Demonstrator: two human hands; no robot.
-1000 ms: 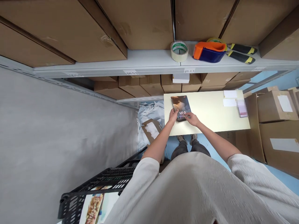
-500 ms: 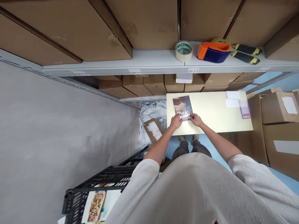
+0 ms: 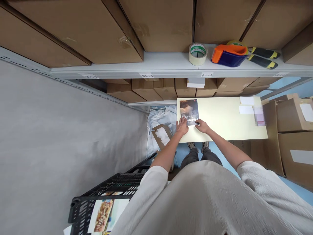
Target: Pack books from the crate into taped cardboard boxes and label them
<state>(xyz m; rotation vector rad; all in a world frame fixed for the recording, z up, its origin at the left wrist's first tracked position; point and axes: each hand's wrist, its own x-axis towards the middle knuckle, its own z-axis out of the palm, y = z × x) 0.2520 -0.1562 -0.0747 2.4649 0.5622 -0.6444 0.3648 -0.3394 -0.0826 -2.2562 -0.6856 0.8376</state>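
Note:
A dark-covered book with white lettering lies face up at the left end of a pale yellow tabletop. My left hand rests on its lower left corner, fingers stretched out over the cover. At the lower right corner, my right hand has thumb and fingers closed on the book's edge. Something dark shows by the right thumb; I cannot make out what it is.
White paper slips and a blurred purple item lie at the tabletop's right end. Above, a shelf holds a tape roll, an orange-blue tool and black-yellow handles. A black crate stands lower left; cartons right.
The book has shifted slightly left and sits straighter against the tabletop's left edge. My left hand's fingers have spread further over the cover. The view has turned slightly.

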